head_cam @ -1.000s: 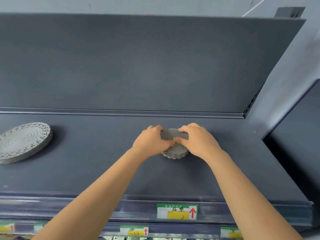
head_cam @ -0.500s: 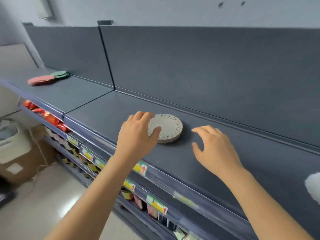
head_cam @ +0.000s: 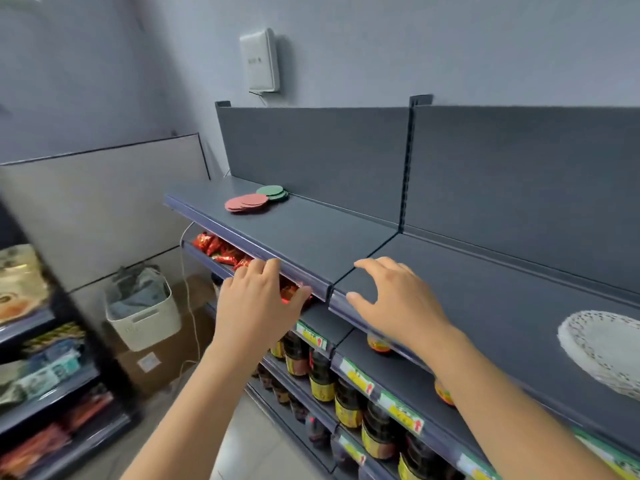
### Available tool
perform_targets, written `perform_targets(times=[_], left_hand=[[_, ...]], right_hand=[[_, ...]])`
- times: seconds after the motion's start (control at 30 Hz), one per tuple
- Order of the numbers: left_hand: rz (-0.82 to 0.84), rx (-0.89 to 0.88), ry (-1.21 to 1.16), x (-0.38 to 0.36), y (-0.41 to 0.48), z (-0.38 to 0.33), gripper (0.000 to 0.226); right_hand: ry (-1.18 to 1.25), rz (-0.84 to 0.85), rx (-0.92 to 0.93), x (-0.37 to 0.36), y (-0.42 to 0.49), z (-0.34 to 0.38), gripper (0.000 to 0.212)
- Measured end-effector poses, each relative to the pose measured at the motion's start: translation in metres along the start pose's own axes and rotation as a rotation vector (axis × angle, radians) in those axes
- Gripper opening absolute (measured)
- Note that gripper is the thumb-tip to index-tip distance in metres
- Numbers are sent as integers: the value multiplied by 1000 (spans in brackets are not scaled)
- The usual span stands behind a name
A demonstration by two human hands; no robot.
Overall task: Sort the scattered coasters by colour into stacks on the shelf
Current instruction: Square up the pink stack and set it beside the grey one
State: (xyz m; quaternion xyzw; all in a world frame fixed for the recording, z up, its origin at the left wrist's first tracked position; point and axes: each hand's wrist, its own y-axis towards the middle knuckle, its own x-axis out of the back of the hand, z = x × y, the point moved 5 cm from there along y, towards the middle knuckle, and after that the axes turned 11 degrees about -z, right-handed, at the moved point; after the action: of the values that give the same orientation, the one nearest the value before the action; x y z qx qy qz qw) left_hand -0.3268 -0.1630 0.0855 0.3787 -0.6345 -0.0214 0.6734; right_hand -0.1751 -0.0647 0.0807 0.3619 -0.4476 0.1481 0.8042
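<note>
Lower down, bottles (head_cam: pixel 320 379), perhaps sauce, under shelf (head_cam: pixel 311 233).

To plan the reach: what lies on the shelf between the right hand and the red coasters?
Head view: between right hand and red coasters, only bare shelf top, crossed by one panel seam.

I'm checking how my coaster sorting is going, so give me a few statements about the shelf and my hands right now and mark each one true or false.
1. The left hand and the right hand both hold nothing. True.
2. On the top shelf, the green coasters lie nearer the front edge than the red coasters. False: the green ones sit behind the red, nearer the back panel.
3. The white lace coasters lie on the top shelf, to the right of both hands. True.
4. The red coasters form a neat, squared stack. False: they are fanned out and overlapping.
</note>
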Motion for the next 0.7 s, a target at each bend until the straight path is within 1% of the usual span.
perform_targets(times=[0.13, 0.23, 0.37, 0.5, 0.57, 0.63, 0.7], left_hand=[[29, 57, 32, -36, 48, 72, 64], [74, 123, 31, -84, 83, 125, 64], [153, 170, 40, -152, 143, 184, 64], [184, 175, 7, -201, 233, 232, 63], [190, 178, -3, -224, 282, 254, 62], [177, 202, -63, -249, 329, 275, 60], [175, 253, -184, -275, 367, 291, 60]], right_hand=[[-30, 22, 36, -50, 62, 35, 52], [-69, 84, 38, -99, 112, 48, 54], [-46, 133, 15, -171, 191, 57, 51], [-41, 248, 10, -240, 281, 73, 52], [-3, 271, -12, -269, 325, 82, 54], [73, 259, -50, -297, 364, 88, 58], [114, 248, -95, -326, 396, 95, 58]])
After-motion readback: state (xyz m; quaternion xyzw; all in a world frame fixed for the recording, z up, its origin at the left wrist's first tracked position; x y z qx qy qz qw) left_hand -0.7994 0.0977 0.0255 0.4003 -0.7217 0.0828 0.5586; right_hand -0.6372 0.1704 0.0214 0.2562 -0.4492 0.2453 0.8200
